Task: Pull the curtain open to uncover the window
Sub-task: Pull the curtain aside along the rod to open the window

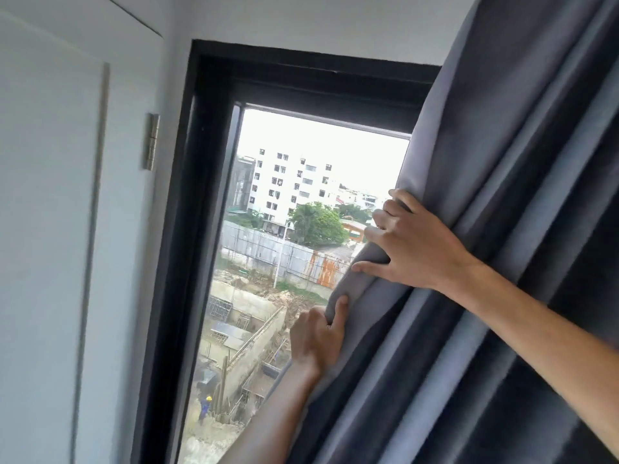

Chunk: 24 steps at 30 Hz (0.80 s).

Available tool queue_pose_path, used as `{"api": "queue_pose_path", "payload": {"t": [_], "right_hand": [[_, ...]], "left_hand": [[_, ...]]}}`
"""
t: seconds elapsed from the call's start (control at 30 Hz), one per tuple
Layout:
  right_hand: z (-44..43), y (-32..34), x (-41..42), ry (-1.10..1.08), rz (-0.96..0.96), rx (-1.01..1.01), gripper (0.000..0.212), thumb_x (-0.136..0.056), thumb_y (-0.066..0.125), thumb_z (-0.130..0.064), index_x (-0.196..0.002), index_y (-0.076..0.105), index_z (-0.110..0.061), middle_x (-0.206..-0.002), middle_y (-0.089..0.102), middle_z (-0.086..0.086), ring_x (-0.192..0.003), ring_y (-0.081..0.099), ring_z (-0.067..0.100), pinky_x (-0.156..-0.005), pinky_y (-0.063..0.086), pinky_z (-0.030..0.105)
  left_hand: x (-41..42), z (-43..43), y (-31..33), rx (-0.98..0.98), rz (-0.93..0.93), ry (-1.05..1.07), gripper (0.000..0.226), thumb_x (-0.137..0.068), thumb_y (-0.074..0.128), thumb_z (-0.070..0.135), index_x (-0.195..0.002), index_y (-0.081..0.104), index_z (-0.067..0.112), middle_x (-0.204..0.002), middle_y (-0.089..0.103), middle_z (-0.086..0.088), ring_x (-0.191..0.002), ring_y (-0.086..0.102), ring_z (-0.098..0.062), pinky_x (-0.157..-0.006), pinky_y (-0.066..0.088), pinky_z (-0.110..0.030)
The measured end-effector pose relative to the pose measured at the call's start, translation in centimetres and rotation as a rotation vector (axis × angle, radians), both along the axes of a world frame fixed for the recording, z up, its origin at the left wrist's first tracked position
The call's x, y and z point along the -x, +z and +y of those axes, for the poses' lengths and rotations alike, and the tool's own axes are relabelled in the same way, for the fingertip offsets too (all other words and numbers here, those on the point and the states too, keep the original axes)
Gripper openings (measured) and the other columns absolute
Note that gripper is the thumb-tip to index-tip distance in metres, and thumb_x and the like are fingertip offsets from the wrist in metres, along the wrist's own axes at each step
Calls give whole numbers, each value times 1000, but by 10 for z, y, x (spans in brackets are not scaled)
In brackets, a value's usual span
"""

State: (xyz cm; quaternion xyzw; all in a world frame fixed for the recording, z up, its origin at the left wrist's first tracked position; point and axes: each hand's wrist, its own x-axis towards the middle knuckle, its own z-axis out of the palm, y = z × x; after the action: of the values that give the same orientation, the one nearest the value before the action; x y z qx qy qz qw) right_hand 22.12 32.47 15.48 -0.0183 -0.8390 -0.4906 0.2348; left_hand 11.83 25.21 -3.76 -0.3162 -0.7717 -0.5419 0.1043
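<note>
Thick grey pleated fabric curtain (502, 229) bunched right of black-framed window (214, 162), glass half bared; right hand (412, 246) and left hand (316, 336) both clenched on its leading edge; looks soft, weighty; best gripped there.

The curtain (502, 229) on the right is plain grey, its folds running in lighter blue-grey and darker charcoal bands. The window frame (201, 195) is black. The wall (318, 25) above and to the left is white with a faint blue cast, and the hinge (151, 141) on the left is silvery metal. Far outside, the building (288, 182) is white with dark windows, the tree (318, 224) green, the fence (268, 249) pale grey with rusty orange patches, and a worker's helmet (208, 398) yellow.
</note>
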Motion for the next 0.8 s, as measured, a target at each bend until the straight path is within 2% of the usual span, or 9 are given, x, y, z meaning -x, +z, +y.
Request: {"api": "queue_pose_path", "payload": {"t": [0.07,0.2,0.3,0.4,0.47,0.57,0.67,0.73,0.8], "right_hand": [[18,1,-33,-20,18,14,77,-89,32,-78,-89,72,-12,-84,64,8,-96,54,30,-113,30,46],[52,5,-102,-5,83,30,74,-91,35,-76,-89,70,-11,-83,62,7,-93,55,31,-113,30,47],[75,10,-151,7,141,33,67,-92,41,-73,-84,66,-10,-80,57,7,-89,54,31,-115,29,47],[95,15,-200,-14,176,35,65,-92,45,-70,-87,68,-10,-82,59,7,-90,54,30,-115,30,46],[109,17,-232,-29,206,26,62,-93,46,-68,-90,69,-10,-84,61,7,-89,53,29,-114,31,46],[126,20,-276,-66,285,22,56,-95,45,-60,-83,68,-10,-76,54,5,-82,49,26,-110,34,46],[139,23,-319,-110,363,26,55,-97,39,-52,-72,64,-10,-69,50,4,-76,47,26,-106,36,45],[147,26,-347,-154,388,30,54,-98,38,-49,-71,64,-9,-67,51,5,-75,47,26,-105,37,45],[154,28,-375,-198,401,44,49,-96,44,-45,-69,63,-9,-65,48,4,-73,46,26,-104,38,46]], "left_hand": [[-24,17,2,3,25,-59,70,-96,34,62,-47,42,12,-72,71,-22,-74,67,-40,-59,35,-37],[-74,50,11,-2,105,-150,75,-91,26,68,-43,38,12,-58,65,-18,-62,65,-37,-55,34,-35],[-114,74,18,-29,155,-228,73,-90,26,69,-42,36,15,-57,65,-20,-60,64,-38,-54,34,-37],[-152,93,27,-53,183,-315,74,-91,31,67,-39,31,15,-51,60,-17,-58,63,-39,-52,35,-37],[-180,101,36,-39,210,-363,75,-92,31,66,-40,32,13,-43,48,-7,-57,61,-38,-53,36,-36],[-222,110,44,-26,215,-453,79,-92,32,69,-41,37,9,-41,52,-6,-49,60,-31,-49,43,-36],[-264,122,50,-35,212,-548,79,-92,40,68,-39,38,10,-34,41,0,-33,45,-21,-39,33,-32],[-290,131,54,-35,193,-593,78,-90,43,69,-38,36,12,-32,36,1,-32,38,-17,-40,26,-31],[-316,141,57,-36,152,-657,77,-89,44,70,-37,35,14,-33,36,1,-34,39,-18,-42,27,-31]]}}
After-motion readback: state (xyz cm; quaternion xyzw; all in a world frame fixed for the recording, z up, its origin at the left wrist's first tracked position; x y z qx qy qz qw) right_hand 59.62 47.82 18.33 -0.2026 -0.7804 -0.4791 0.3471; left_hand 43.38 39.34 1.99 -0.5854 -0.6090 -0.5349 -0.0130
